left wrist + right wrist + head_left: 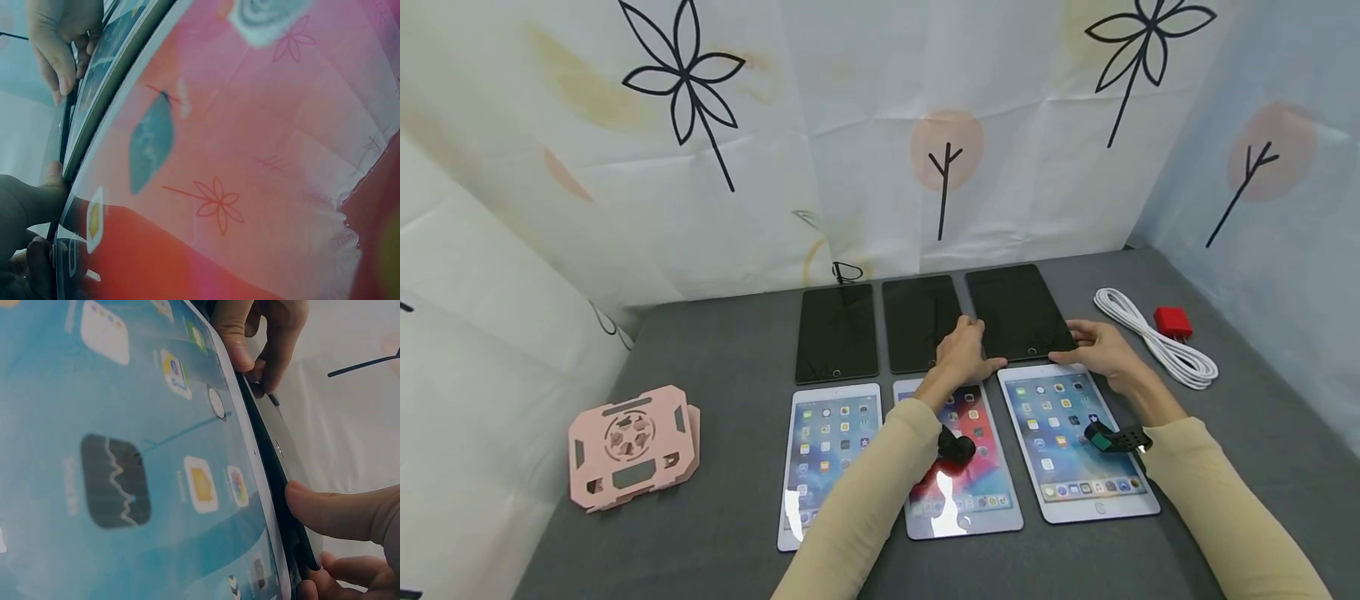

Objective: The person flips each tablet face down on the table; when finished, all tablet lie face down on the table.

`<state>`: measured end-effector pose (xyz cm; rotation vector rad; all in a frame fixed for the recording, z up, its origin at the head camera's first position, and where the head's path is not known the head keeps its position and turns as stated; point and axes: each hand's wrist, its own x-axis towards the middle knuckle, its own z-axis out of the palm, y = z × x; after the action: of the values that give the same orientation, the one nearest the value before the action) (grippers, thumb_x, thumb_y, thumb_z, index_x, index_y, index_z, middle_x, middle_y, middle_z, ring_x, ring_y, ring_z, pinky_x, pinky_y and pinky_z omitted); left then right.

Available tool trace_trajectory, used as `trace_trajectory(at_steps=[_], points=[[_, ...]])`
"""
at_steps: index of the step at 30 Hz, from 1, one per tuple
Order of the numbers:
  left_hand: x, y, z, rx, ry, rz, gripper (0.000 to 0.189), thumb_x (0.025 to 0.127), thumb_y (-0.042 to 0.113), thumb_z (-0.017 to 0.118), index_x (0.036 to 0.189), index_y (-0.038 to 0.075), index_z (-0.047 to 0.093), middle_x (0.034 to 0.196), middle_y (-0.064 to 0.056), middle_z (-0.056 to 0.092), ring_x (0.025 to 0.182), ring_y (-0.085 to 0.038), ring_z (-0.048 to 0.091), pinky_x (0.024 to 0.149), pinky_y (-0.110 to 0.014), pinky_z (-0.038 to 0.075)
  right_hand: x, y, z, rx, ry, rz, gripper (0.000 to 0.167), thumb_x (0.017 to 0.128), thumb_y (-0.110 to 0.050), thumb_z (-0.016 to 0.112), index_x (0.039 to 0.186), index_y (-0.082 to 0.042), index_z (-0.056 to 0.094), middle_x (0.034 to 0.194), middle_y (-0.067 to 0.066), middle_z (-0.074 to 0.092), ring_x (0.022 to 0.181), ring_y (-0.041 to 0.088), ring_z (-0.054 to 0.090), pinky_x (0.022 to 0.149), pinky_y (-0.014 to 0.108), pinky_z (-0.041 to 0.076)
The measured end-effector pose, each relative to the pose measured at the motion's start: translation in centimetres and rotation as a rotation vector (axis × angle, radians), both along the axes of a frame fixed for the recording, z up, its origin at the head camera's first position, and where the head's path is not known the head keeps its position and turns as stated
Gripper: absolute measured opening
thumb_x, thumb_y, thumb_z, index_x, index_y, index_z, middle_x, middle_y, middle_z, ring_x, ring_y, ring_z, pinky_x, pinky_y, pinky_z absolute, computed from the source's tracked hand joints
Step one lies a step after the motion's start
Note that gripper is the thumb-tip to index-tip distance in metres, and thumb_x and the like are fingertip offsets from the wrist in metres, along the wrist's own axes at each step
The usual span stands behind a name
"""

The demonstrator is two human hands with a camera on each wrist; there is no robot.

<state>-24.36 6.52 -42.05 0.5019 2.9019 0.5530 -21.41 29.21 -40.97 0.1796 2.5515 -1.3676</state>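
Left hand [961, 354]: thumb and fingers grip the right black tablet [1017, 308] near its near left corner.
Right hand [1101, 354]: pinches that tablet's near right corner between thumb and fingers.
Right black tablet: in the far row, just beside the middle black tablet [904, 317], with the left black tablet [837, 333] beyond that.
Near row: three lit white tablets [1060, 446], the middle one partly under the left arm.
Far right: white cable [1182, 360], coiled, beside a red charger [1172, 321].
Far left: pink stand [658, 454].
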Motion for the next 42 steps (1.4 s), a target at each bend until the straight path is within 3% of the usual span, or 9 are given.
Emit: trace_trajectory(at_steps=[11, 18, 22, 25, 27, 29, 32, 38, 42], points=[[0.3, 0.1, 0.2, 0.002, -0.006, -0.032, 0.073, 0.097, 0.048, 0.067, 0.158, 0.018, 0.041, 0.147, -0.006, 0.049, 0.108, -0.019, 0.064, 0.083, -0.028, 0.054, 0.7, -0.6, 0.6, -0.012, 0.11, -0.031, 0.081, 0.095, -0.011, 0.07, 0.158, 0.008, 0.024, 0.148, 0.037, 0.043, 0.133, 0.05, 0.045, 0.111, 0.068, 0.037], [0.5, 0.6, 0.4, 0.038, 0.003, -0.009, 0.061, 0.097, 0.042, 0.068, 0.153, 0.026, 0.049, 0.14, -0.003, 0.056, 0.113, -0.02, 0.065, 0.089, -0.032, 0.055, 1.0, -1.0, 1.6, -0.028, 0.182, -0.017, 0.079, 0.097, -0.011, 0.069, 0.16, 0.002, 0.024, 0.15, 0.034, 0.04, 0.125, 0.044, 0.054, 0.107, 0.066, 0.043], [0.6, 1.1, 0.6, 0.063, -0.003, -0.001, 0.058, 0.098, 0.039, 0.068, 0.152, 0.028, 0.05, 0.14, -0.002, 0.058, 0.12, -0.019, 0.063, 0.095, -0.033, 0.055, 1.1, -1.2, 2.6, -0.017, 0.234, 0.009, 0.077, 0.097, -0.009, 0.069, 0.16, 0.001, 0.027, 0.149, 0.031, 0.041, 0.101, 0.007, 0.063, 0.094, 0.033, 0.055], [0.7, 1.4, 0.7, 0.081, -0.013, 0.001, 0.059, 0.099, 0.037, 0.068, 0.153, 0.028, 0.049, 0.142, -0.002, 0.058, 0.127, -0.018, 0.061, 0.101, -0.034, 0.053, 1.2, -1.7, 3.3, -0.022, 0.273, 0.026, 0.075, 0.096, -0.006, 0.069, 0.159, 0.0, 0.03, 0.145, 0.028, 0.042, 0.092, -0.008, 0.058, 0.08, 0.011, 0.048], [0.7, 1.5, 0.7, 0.089, -0.02, 0.002, 0.059, 0.099, 0.037, 0.067, 0.154, 0.027, 0.047, 0.145, -0.002, 0.057, 0.132, -0.019, 0.058, 0.105, -0.034, 0.052, 1.3, -2.0, 3.6, -0.029, 0.3, 0.036, 0.074, 0.095, -0.003, 0.069, 0.159, 0.0, 0.031, 0.143, 0.028, 0.042, 0.098, 0.002, 0.063, 0.077, 0.008, 0.047], [0.7, 1.7, 0.8, 0.093, -0.023, 0.004, 0.06, 0.099, 0.036, 0.067, 0.155, 0.028, 0.046, 0.147, -0.003, 0.057, 0.134, -0.019, 0.057, 0.107, -0.035, 0.051, 1.3, -2.2, 3.9, -0.031, 0.318, 0.041, 0.075, 0.095, -0.002, 0.068, 0.159, 0.001, 0.03, 0.143, 0.029, 0.041, 0.107, 0.021, 0.066, 0.076, 0.007, 0.047], [0.7, 1.9, 0.9, 0.088, -0.027, -0.001, 0.061, 0.1, 0.035, 0.066, 0.157, 0.029, 0.043, 0.148, -0.003, 0.057, 0.135, -0.018, 0.057, 0.107, -0.034, 0.05, 1.3, -2.5, 4.2, -0.038, 0.33, 0.047, 0.077, 0.096, -0.001, 0.067, 0.16, 0.002, 0.025, 0.147, 0.032, 0.036, 0.12, 0.046, 0.059, 0.075, 0.005, 0.047], [0.6, 1.9, 0.9, 0.123, -0.049, -0.045, 0.064, 0.102, 0.035, 0.062, 0.16, 0.027, 0.036, 0.152, -0.003, 0.056, 0.135, -0.019, 0.058, 0.105, -0.035, 0.052, 1.5, -3.4, 4.9, -0.062, 0.387, 0.076, 0.074, 0.098, -0.002, 0.065, 0.16, 0.003, 0.024, 0.147, 0.034, 0.035, 0.124, 0.052, 0.054, 0.076, 0.002, 0.045], [0.1, 0.7, 1.1, 0.253, -0.125, -0.138, 0.064, 0.104, 0.033, 0.06, 0.161, 0.019, 0.034, 0.154, -0.009, 0.054, 0.13, -0.023, 0.063, 0.101, -0.034, 0.054, 1.4, -3.8, 5.0, -0.061, 0.437, 0.089, 0.07, 0.098, -0.001, 0.065, 0.158, 0.004, 0.029, 0.143, 0.034, 0.038, 0.121, 0.053, 0.056, 0.078, -0.001, 0.043]])
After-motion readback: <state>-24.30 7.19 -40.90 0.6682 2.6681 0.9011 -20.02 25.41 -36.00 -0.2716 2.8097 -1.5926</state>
